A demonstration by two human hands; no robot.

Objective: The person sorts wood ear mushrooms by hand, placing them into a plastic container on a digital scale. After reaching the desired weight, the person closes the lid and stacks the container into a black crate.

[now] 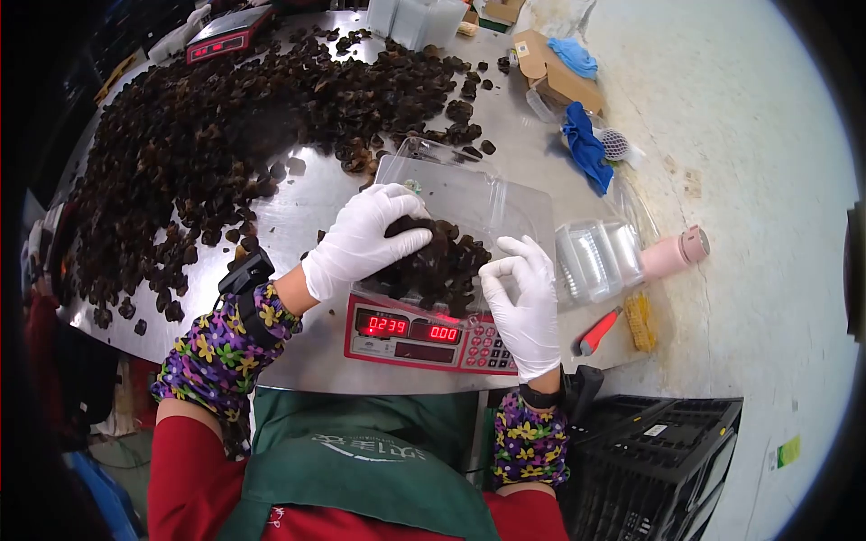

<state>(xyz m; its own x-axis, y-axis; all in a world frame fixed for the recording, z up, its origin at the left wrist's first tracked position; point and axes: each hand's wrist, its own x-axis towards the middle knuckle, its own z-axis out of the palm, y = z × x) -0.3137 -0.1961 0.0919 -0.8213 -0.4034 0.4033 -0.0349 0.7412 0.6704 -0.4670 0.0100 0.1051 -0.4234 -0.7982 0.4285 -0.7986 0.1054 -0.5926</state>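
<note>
A clear plastic clamshell box lies open on a red electronic scale whose display reads 0239. Dark dried fungus fills its near half. My left hand, in a white glove, presses down on a handful of the fungus at the box's left side. At the box's near right corner, my gloved right hand has thumb and forefinger pinched at the rim.
A large heap of dried fungus covers the steel table to the left and behind. A stack of empty clear boxes, a pink bottle, a red-handled cutter, blue cloth, a second scale. A black crate stands at lower right.
</note>
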